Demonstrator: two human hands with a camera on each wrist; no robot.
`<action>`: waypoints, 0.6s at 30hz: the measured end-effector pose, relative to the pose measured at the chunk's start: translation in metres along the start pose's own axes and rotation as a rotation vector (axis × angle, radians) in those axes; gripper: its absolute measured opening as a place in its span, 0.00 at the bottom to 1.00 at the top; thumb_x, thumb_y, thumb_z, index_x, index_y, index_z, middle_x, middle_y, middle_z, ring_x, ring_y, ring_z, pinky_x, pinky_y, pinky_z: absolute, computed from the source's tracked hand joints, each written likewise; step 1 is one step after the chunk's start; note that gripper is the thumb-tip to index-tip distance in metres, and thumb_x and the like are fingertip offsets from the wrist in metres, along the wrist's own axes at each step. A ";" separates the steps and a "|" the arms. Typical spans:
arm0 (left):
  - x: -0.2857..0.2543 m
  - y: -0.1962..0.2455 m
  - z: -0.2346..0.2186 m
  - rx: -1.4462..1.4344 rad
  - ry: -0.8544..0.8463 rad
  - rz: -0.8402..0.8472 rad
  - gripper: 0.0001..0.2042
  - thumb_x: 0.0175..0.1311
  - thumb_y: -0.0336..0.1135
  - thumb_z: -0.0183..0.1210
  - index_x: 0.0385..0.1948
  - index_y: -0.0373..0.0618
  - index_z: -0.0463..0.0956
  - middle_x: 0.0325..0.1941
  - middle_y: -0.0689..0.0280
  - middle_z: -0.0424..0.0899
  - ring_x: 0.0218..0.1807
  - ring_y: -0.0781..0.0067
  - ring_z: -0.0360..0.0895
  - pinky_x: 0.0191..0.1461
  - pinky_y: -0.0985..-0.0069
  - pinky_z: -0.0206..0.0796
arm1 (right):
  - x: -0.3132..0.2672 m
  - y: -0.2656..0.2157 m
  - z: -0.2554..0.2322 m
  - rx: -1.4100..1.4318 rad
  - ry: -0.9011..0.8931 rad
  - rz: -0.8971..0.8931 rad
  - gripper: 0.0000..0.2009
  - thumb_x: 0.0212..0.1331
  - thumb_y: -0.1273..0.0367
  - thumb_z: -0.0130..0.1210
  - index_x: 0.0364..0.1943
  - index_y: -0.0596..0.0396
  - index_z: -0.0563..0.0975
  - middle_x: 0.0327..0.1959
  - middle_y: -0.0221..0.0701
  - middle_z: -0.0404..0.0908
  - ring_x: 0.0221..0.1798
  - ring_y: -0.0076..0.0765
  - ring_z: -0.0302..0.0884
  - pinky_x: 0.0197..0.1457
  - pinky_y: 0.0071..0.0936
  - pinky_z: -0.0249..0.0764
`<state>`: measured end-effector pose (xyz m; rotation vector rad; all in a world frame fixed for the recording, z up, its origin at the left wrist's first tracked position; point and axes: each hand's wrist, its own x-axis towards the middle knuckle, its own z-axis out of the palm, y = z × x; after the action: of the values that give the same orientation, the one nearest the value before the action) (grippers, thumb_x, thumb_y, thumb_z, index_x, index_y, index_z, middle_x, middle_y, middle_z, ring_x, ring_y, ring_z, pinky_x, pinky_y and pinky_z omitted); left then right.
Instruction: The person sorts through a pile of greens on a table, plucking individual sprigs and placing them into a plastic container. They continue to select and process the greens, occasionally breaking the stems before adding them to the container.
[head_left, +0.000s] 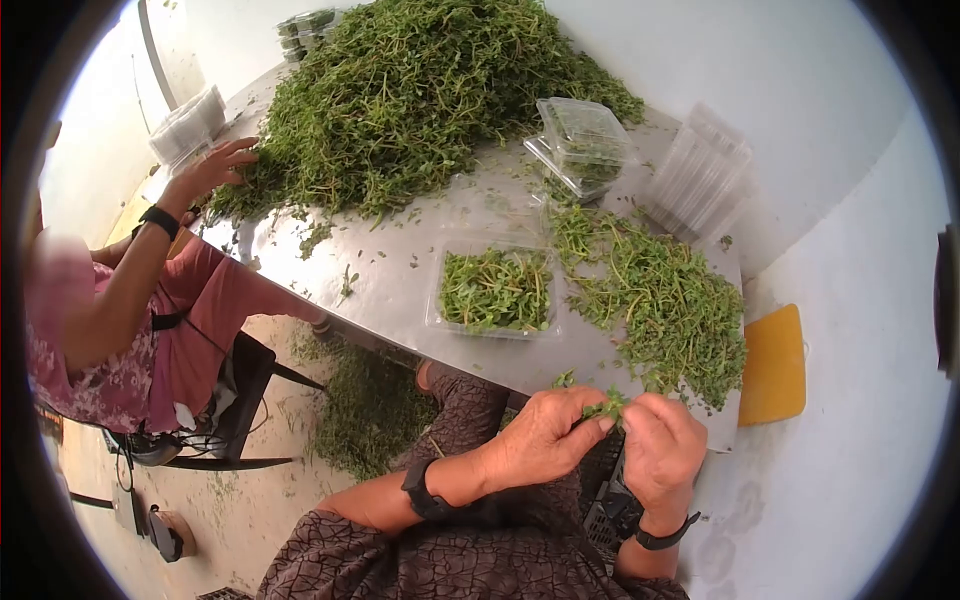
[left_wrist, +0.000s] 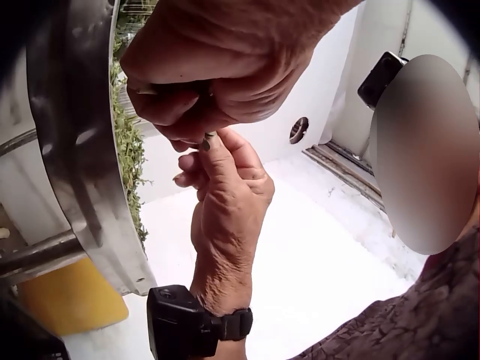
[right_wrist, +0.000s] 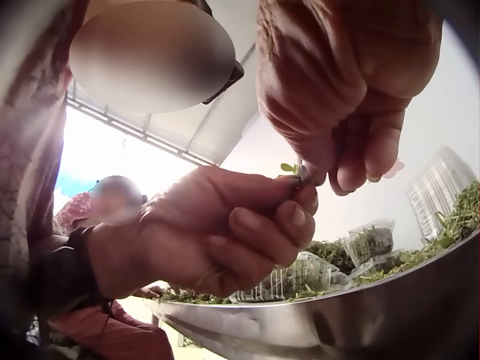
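Note:
Just off the table's front edge, my left hand and right hand meet fingertip to fingertip. Between them is a small green sprig, pinched by thumb and fingers of both. In the right wrist view a few leaves stick out above the left hand's fingertips, beside the right hand. The left wrist view shows the right hand below the left hand. An open clear box filled with greens lies on the table beyond, left of a loose pile of sprigs.
A large heap of greens covers the back of the metal table. Filled boxes and a stack of empty clear boxes stand back right. Another person's hand touches the heap at left. A yellow board leans at right.

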<state>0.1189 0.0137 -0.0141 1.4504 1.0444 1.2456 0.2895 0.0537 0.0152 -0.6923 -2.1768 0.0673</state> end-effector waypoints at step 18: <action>-0.027 0.024 -0.039 0.243 -0.098 0.147 0.06 0.63 0.27 0.57 0.38 0.35 0.73 0.31 0.50 0.77 0.35 0.42 0.76 0.37 0.58 0.68 | 0.006 -0.025 0.026 0.210 0.031 0.089 0.11 0.40 0.84 0.54 0.30 0.58 0.75 0.18 0.35 0.74 0.18 0.42 0.73 0.21 0.30 0.67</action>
<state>0.0772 -0.0133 0.0059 1.7838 1.0666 1.1666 0.2557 0.0400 0.0097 -0.6649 -2.0721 0.3246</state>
